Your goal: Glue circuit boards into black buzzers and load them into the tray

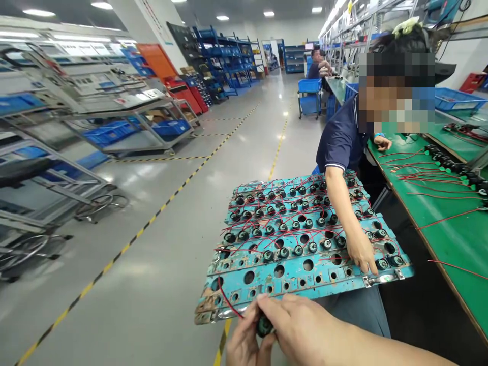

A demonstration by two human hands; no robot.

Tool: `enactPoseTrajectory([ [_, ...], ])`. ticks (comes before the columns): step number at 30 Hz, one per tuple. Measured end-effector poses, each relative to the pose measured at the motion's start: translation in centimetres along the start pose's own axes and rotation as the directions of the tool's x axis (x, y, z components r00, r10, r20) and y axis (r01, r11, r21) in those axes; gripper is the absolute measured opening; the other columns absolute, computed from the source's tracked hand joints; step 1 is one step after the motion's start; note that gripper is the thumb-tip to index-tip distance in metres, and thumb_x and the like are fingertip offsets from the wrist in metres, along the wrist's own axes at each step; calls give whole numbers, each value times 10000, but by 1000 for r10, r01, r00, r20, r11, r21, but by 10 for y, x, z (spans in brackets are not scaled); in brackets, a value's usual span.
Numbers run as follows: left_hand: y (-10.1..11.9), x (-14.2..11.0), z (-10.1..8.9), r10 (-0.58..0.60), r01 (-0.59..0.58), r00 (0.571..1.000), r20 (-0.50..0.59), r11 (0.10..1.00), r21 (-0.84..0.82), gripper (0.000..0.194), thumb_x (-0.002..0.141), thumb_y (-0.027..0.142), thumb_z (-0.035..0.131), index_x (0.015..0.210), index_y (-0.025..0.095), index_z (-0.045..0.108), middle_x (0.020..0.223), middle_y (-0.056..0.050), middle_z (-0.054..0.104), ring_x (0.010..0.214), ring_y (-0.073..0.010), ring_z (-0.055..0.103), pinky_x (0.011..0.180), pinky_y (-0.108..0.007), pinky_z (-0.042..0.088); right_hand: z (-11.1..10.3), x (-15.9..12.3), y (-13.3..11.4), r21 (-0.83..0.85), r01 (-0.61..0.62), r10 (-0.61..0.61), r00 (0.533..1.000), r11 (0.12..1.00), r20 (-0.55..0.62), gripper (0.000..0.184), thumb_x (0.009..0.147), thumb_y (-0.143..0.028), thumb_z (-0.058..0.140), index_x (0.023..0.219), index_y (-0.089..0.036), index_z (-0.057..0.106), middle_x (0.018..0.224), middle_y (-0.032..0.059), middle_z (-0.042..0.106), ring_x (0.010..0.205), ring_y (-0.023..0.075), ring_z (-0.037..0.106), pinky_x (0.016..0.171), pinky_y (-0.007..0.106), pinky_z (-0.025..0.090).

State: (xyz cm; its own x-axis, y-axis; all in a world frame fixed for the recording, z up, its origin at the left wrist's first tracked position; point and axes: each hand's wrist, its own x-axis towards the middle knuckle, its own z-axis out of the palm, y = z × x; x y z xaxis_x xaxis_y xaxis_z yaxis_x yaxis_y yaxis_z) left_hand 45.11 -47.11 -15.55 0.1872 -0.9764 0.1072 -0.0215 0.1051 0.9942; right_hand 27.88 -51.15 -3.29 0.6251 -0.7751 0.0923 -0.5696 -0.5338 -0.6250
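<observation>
- Left hand (244,339), right hand (301,325): I am watching both pinching one black round part (264,327), near, before the turquoise board (264,274).
- Co-worker's arm (345,213): reaching across the board's right side.
- Green bench (450,241): standing right.
- Far-left pillar (133,23): bearing illegible marks.

At three o'clock, a green bench (457,244) bears a slanting row of black parts (453,165) and red wires (457,268). At four o'clock, a blue board (264,275) seats rows of round pieces (298,249), mostly towards its own twelve o'clock, red wires across them. Striped tape (152,218) crosses the grey floor (179,264).
</observation>
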Motion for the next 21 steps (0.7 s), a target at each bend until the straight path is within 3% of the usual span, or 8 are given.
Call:
enactPoseTrajectory([
  [3, -12, 35, -21, 157, -161, 987, 37, 967, 196, 390, 943, 353, 632, 1294, 245, 502, 1247, -149, 693, 1180, -287, 688, 1018, -488, 582, 3, 0, 4, 119, -122, 125, 992, 985, -24, 701, 836, -100, 585, 1512, -76, 404, 1501, 186, 536, 1341, 287, 557, 1124, 412, 491],
  [6, -33, 81, -39, 246, -285, 958, 144, 862, 419, 448, 955, 389, 601, 1336, 232, 427, 1215, -137, 679, 1179, -287, 680, 1044, -507, 554, 4, -33, 26, 96, -286, 292, 954, 953, -65, 639, 838, -133, 615, 1465, -88, 498, 1519, 216, 502, 1398, 321, 503, 1136, 501, 469],
  [9, -54, 122, -48, 180, -271, 957, 226, 831, 486, 460, 957, 421, 577, 1342, 199, 459, 1234, -145, 675, 1217, -298, 653, 1105, -530, 496, -3, -91, 59, 66, -419, 423, 878, 905, -222, 456, 910, -208, 576, 1361, -154, 617, 1421, 193, 609, 1304, 305, 601, 1064, 501, 534],
  [11, -65, 141, -48, 125, -255, 954, 273, 817, 517, 451, 957, 430, 558, 1333, 190, 494, 1251, -147, 675, 1228, -303, 642, 1118, -536, 478, -11, -131, 78, 81, -504, 499, 797, 860, -339, 385, 940, -290, 563, 1286, -152, 662, 1233, 175, 724, 1071, 273, 732, 934, 439, 617],
  [14, -76, 156, -43, 69, -233, 951, 302, 801, 552, 450, 954, 417, 539, 1338, 184, 518, 1300, -163, 649, 1236, -316, 632, 1105, -541, 476, -23, -180, 92, 178, -615, 633, 684, 768, -363, 357, 939, -384, 592, 1188, -157, 710, 885, 81, 783, 738, 199, 754, 725, 291, 646],
  [18, -80, 165, -35, 24, -219, 943, 331, 796, 564, 495, 971, 377, 487, 1424, 184, 448, 1339, -178, 623, 1253, -306, 627, 1078, -517, 491, -25, -228, 89, 272, -674, 718, 571, 687, -398, 428, 885, -489, 670, 1179, -186, 738, 799, 46, 777, 704, 202, 757, 643, 218, 626],
  [21, -79, 167, -33, -3, -217, 931, 364, 799, 560, 542, 969, 370, 483, 1468, 176, 405, 1271, -176, 665, 1235, -299, 640, 1076, -512, 487, -14, -253, 84, 238, -696, 717, 554, 678, -422, 455, 875, -509, 687, 1218, -214, 731, 810, 41, 778, 722, 215, 764, 664, 221, 629],
])
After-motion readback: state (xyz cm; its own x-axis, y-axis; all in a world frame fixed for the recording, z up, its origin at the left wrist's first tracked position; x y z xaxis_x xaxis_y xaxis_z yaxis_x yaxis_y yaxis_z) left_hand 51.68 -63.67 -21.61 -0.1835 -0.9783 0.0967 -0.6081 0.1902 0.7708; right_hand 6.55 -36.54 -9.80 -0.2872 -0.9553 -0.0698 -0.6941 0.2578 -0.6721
